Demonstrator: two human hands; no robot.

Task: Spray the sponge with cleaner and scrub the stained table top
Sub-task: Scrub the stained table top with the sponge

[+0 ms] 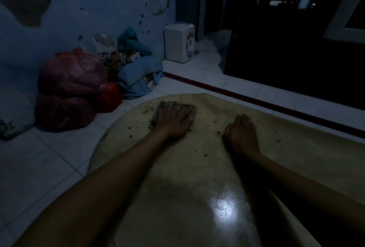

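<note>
Nearest to the camera are the two bare forearms, reaching forward over the tabletop (177,187), a tan rounded surface with a bright spot of reflected light on its near part. The left hand (173,120) lies flat, fingers spread, pressing on top of the sponge (189,108). The sponge is a dark flat block at the far edge of the tabletop, and the palm covers most of it. The right hand (242,134) rests on the tabletop well apart from the sponge, to the right of it; its fingers are curled into a loose fist and it holds nothing that I can see. Dark crumbs of dirt (152,123) lie scattered on the tabletop around the sponge and between the two hands. Beyond the tabletop, on the white tiled floor (39,167), red plastic bags (69,88) and a heap of blue cloth (138,76) stand against the peeling wall. A white water dispenser (179,43) stands further back from the tabletop.
</note>
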